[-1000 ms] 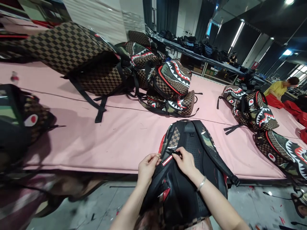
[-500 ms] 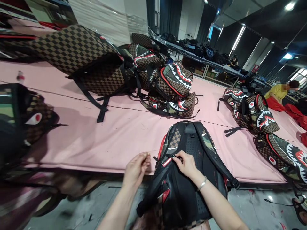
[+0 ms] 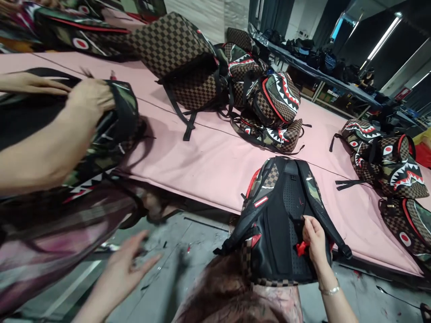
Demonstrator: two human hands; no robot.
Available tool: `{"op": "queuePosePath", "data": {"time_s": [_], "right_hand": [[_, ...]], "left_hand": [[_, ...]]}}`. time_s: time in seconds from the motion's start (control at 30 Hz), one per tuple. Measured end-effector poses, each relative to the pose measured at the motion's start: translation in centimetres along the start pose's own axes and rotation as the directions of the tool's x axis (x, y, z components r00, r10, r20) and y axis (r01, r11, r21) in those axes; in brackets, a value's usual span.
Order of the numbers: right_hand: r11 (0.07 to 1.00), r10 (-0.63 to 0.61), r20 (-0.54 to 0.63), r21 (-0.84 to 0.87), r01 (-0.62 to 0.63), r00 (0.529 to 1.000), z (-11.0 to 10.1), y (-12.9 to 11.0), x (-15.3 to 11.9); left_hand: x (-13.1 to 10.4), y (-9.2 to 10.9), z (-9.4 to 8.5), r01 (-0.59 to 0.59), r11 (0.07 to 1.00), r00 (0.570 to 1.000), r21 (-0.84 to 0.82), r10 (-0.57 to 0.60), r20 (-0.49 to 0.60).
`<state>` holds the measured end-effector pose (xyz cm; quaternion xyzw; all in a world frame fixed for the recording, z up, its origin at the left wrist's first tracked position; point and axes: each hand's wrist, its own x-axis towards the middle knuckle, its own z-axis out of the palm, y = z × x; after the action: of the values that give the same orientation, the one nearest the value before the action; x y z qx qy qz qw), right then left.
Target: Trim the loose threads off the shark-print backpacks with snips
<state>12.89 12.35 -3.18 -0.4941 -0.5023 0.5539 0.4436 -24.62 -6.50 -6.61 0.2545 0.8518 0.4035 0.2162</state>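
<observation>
A black-backed backpack (image 3: 281,251) with checkered and camouflage sides leans upright against the table edge in front of me, straps facing me. Over the right part of its back panel is my right hand (image 3: 315,235), fingers pinched on a small dark thing too little to name. A red scrap (image 3: 302,248) hangs just below those fingers. On the backpack's left strap sits a red and white label (image 3: 261,201). My left hand (image 3: 126,269), slightly blurred, is away from the backpack over the floor at lower left, fingers spread and holding nothing.
At left, a co-worker's hands (image 3: 89,96) work on another backpack (image 3: 117,130). The pink-covered table (image 3: 188,166) carries checkered backpacks (image 3: 202,87) behind and shark-mouth backpacks (image 3: 400,166) at right. Dark bags (image 3: 303,47) lie on a far table.
My left hand has left the backpack, moving left and down, and its fingers have spread. My right hand has shifted from the strap label to the panel's right side. The view has turned left.
</observation>
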Motion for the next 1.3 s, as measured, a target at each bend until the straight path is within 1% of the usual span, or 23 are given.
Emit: {"op": "queuePosePath", "data": {"time_s": [0.03,0.07,0.1,0.13,0.2,0.27,0.3,0.37,0.43,0.53,0.6,0.67,0.7,0.73,0.8,0.83,0.9,0.97,1.03,1.1,1.17,1.23,1.3], "right_hand": [[1.0,0.016,-0.008,0.025,-0.016,1.0,-0.2,0.1,-0.7],[0.999,0.027,-0.013,0.041,-0.027,1.0,-0.4,0.2,-1.5],[0.998,0.037,-0.013,0.051,-0.037,0.999,-0.4,0.3,-2.2],[0.997,0.048,-0.008,0.056,-0.047,0.999,-0.3,0.4,-2.9],[0.996,0.069,0.014,0.05,-0.069,0.998,0.1,0.7,-4.1],[0.997,0.078,0.04,0.027,-0.079,0.996,0.7,1.0,-5.2],[0.997,0.074,0.049,0.01,-0.074,0.996,1.1,1.1,-5.6],[0.998,0.036,0.05,-0.044,-0.033,0.998,2.0,1.1,-6.2],[0.992,-0.033,0.057,-0.123,0.04,0.998,3.1,0.9,-6.5],[0.977,-0.097,0.131,-0.175,0.119,0.987,5.3,0.2,-6.4],[0.98,-0.089,0.197,-0.155,0.121,0.976,7.0,-0.5,-5.8],[0.981,-0.093,0.252,-0.144,0.132,0.963,8.9,-1.5,-4.9],[0.98,-0.101,0.272,-0.14,0.143,0.957,9.9,-2.0,-4.3],[0.981,-0.1,0.294,-0.132,0.144,0.951,10.8,-2.5,-3.7],[0.992,-0.028,0.354,-0.103,0.069,0.935,12.4,-3.5,-2.3],[0.996,0.033,0.386,-0.088,0.001,0.922,13.1,-3.9,-1.7],[0.992,0.128,0.422,-0.058,-0.114,0.898,14.1,-4.5,-0.5],[0.99,0.137,0.409,-0.028,-0.138,0.902,14.8,-4.6,0.3],[0.994,0.109,0.389,-0.027,-0.107,0.915,15.3,-4.5,0.9],[0.995,0.087,0.371,-0.086,-0.059,0.924,15.6,-4.5,1.0],[0.982,0.035,0.327,-0.185,0.027,0.945,15.6,-4.6,0.9],[0.955,-0.055,0.262,-0.269,0.127,0.964,15.2,-4.9,0.3],[0.937,-0.143,0.201,-0.287,0.198,0.969,14.4,-5.1,-0.6]], "left_hand": [[-0.6,-0.1,1.2,0.0,0.996,0.995,-0.094,0.01,0.098],[-1.3,0.1,2.6,0.03,0.987,0.975,-0.159,0.006,0.222],[-2.0,0.5,4.1,0.056,0.973,0.94,-0.225,0.024,0.341],[-2.6,1.1,5.6,0.057,0.963,0.921,-0.265,0.052,0.387],[-3.9,2.3,8.1,0.024,0.935,0.892,-0.353,0.139,0.43],[-5.0,3.2,9.9,-0.023,0.907,0.884,-0.42,0.215,0.416],[-5.4,3.5,10.5,-0.036,0.897,0.889,-0.44,0.229,0.396],[-5.9,3.7,11.2,-0.036,0.889,0.918,-0.457,0.21,0.335],[-6.1,3.9,11.4,-0.018,0.874,0.943,-0.485,0.176,0.282],[-6.0,4.8,10.7,0.007,0.824,0.961,-0.566,0.15,0.231],[-6.1,6.3,9.9,0.094,0.733,0.961,-0.673,0.11,0.254],[-6.5,8.2,9.2,0.249,0.574,0.931,-0.78,0.079,0.356],[-6.8,9.2,9.0,0.331,0.491,0.902,-0.806,0.087,0.424],[-7.2,10.1,8.9,0.397,0.435,0.866,-0.808,0.112,0.487],[-8.1,11.4,8.9,0.461,0.426,0.802,-0.779,0.175,0.571],[-8.5,11.9,9.0,0.471,0.437,0.784,-0.766,0.19,0.591],[-9.0,12.3,9.1,0.469,0.464,0.774,-0.752,0.195,0.603],[-9.1,12.4,8.9,0.443,0.489,0.782,-0.751,0.199,0.591],[-8.9,12.4,8.6,0.412,0.532,0.781,-0.74,0.212,0.588],[-8.5,12.3,8.3,0.394,0.554,0.788,-0.734,0.207,0.579],[-8.2,12.1,8.2,0.398,0.527,0.812,-0.751,0.178,0.556],[-8.0,12.0,8.2,0.416,0.478,0.837,-0.774,0.132,0.531],[-7.8,11.9,8.3,0.445,0.44,0.838,-0.78,0.103,0.536]]}}
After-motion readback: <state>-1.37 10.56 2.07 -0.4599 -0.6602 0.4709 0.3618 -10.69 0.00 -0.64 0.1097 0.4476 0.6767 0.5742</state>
